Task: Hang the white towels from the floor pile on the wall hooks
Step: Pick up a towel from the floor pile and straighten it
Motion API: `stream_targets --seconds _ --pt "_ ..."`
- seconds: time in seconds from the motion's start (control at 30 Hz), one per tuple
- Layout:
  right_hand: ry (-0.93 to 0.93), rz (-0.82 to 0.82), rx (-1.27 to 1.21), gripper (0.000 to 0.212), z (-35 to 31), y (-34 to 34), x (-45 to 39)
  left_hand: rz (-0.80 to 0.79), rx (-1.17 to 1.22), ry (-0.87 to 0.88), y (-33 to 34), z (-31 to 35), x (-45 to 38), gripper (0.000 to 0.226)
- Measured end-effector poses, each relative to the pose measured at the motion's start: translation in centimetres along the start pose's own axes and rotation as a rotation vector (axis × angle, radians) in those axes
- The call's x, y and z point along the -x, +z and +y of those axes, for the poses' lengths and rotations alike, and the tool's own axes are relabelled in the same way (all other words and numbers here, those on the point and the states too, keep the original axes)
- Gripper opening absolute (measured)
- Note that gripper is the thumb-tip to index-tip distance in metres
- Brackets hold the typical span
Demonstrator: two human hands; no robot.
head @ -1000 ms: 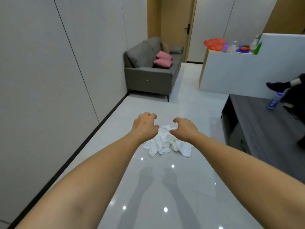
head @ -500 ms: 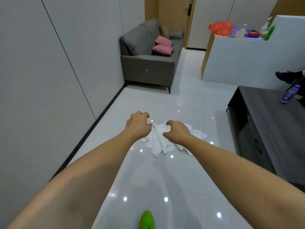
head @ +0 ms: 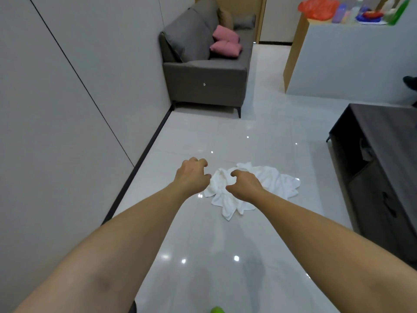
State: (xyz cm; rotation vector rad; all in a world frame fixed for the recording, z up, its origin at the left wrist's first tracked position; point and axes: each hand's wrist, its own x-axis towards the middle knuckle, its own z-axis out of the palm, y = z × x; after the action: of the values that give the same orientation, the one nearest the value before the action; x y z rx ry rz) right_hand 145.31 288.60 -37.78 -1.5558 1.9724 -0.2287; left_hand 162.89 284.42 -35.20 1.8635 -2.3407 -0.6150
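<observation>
A crumpled pile of white towels (head: 274,180) lies on the glossy tiled floor, a little right of the middle. Both my arms reach forward over it. My left hand (head: 191,175) hovers just left of the pile with loosely curled fingers and holds nothing. My right hand (head: 244,185) is in front of the pile's near part, fingers also loosely curled and holding nothing. Whether either hand touches the cloth cannot be told; they appear above it. No wall hooks are in view.
A plain panelled wall (head: 67,109) runs along the left. A grey sofa (head: 203,82) with pink cushions stands beyond the pile. A dark low cabinet (head: 383,168) is on the right, with a white counter (head: 349,59) behind it. A green object (head: 217,310) shows at the bottom edge.
The view has moved closer to the pile and tilted down. Both hands keep the same curled pose, and the towels now show more to the right of my right hand.
</observation>
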Motion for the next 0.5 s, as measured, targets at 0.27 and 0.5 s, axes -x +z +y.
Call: stream_targets --seconds 0.27,0.5 --pt "0.071 -0.014 -0.010 0.061 -1.7 0.6 -7.6 -0.083 0.028 0.047 1.1 -2.8 -8.2 0.046" --pt "0.209 -0.026 -0.067 0.060 -1.9 2.7 -15.9 -0.208 -0.001 0.142 3.1 -6.1 -18.3 0.045"
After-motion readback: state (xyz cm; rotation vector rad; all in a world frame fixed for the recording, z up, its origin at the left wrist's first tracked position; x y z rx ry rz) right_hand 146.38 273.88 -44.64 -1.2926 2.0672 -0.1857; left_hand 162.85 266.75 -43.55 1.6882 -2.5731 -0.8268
